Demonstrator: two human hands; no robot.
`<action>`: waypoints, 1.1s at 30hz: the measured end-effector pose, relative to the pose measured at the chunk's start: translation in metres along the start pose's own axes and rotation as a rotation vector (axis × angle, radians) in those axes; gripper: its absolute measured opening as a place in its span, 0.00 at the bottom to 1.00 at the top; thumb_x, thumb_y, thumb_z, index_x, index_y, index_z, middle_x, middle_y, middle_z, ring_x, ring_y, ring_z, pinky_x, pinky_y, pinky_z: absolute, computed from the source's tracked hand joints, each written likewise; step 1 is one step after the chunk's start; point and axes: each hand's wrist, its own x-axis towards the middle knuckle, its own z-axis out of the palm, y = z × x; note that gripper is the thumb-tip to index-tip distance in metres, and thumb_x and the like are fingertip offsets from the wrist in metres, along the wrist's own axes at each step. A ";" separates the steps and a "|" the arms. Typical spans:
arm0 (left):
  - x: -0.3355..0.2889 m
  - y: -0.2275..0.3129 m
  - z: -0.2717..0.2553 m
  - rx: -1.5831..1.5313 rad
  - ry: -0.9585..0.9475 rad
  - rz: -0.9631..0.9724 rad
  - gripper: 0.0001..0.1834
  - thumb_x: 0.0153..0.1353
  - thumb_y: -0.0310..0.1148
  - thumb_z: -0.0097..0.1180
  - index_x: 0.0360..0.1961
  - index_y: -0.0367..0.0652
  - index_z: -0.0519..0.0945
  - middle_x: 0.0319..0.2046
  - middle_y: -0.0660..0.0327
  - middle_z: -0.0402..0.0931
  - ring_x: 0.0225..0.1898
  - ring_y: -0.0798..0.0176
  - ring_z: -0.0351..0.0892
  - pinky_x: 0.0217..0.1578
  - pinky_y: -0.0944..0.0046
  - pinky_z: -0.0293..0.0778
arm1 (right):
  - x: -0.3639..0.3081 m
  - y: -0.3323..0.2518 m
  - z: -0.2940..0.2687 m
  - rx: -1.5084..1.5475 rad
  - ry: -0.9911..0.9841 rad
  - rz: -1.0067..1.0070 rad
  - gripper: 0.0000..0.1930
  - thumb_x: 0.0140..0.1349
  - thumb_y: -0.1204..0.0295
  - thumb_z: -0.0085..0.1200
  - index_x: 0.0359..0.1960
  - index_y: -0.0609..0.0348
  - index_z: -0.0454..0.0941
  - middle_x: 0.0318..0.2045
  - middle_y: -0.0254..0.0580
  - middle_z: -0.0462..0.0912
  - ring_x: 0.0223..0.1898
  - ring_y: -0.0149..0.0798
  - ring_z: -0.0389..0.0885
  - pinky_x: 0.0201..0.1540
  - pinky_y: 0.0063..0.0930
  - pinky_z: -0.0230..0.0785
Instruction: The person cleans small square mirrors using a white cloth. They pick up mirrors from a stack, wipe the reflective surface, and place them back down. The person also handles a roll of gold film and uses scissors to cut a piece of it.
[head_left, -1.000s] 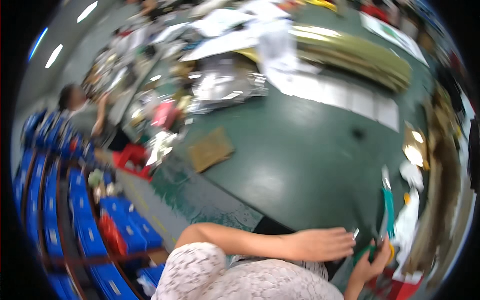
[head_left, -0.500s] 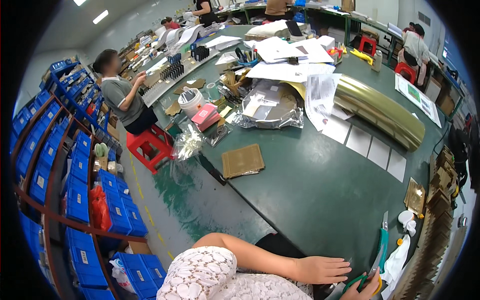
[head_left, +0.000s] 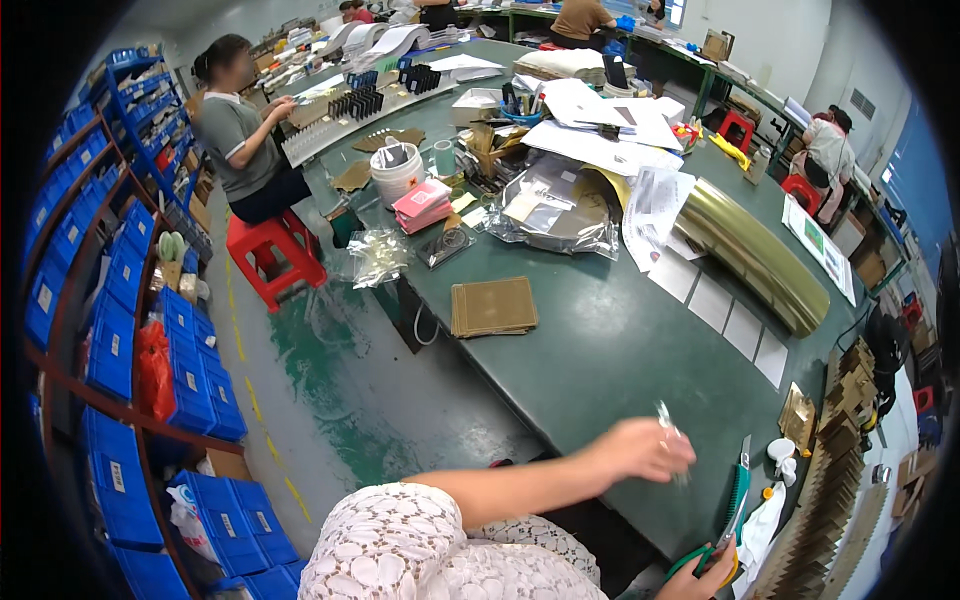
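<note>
Over the near part of the green table [head_left: 600, 370], my left hand [head_left: 645, 450] is raised with its fingers closed on a thin, clear plastic piece [head_left: 663, 412], whose shiny end sticks out above them. The rest of that piece is mostly hidden and slightly blurred. My right hand [head_left: 703, 580], low at the table's near edge, grips scissors [head_left: 690, 562] with green and yellow handles, their blades pointing away. Just beyond lies a green utility knife [head_left: 738, 490] with its blade out. Farther left rests a stack of brown rectangular sheets [head_left: 494, 306].
A gold-coloured roll [head_left: 755, 260] lies on the right beside white cards [head_left: 711, 303]. Papers [head_left: 590, 145], a white tub [head_left: 397, 175] and a bag of small parts [head_left: 380, 258] crowd the far side. A person [head_left: 240, 140] sits at the left; blue bins [head_left: 110, 345] line shelves.
My left hand has lifted away from the scissors and moved up and slightly left, with the clear piece in its fingers. The right hand still holds the scissors. The whole view has shifted somewhat.
</note>
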 end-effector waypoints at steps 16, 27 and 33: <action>-0.187 0.226 -0.219 1.995 1.651 1.017 0.14 0.67 0.33 0.51 0.50 0.40 0.80 0.49 0.51 0.80 0.55 0.47 0.76 0.57 0.53 0.69 | -0.001 -0.002 0.001 -0.061 -0.005 -0.064 0.08 0.57 0.77 0.62 0.35 0.70 0.80 0.28 0.54 0.80 0.30 0.53 0.79 0.34 0.39 0.73; -0.181 0.205 -0.282 1.841 1.176 0.165 0.52 0.58 0.64 0.53 0.69 0.31 0.55 0.71 0.43 0.50 0.74 0.48 0.44 0.71 0.52 0.42 | -0.005 0.003 0.002 -0.071 -0.018 -0.038 0.06 0.57 0.77 0.61 0.32 0.68 0.79 0.26 0.50 0.79 0.27 0.49 0.79 0.31 0.35 0.73; -0.181 0.208 -0.264 1.866 1.258 0.158 0.55 0.56 0.66 0.54 0.69 0.30 0.54 0.71 0.43 0.50 0.74 0.47 0.43 0.71 0.51 0.39 | 0.002 0.002 -0.002 -0.137 -0.032 -0.085 0.07 0.55 0.75 0.62 0.29 0.66 0.80 0.24 0.49 0.78 0.26 0.49 0.79 0.29 0.36 0.73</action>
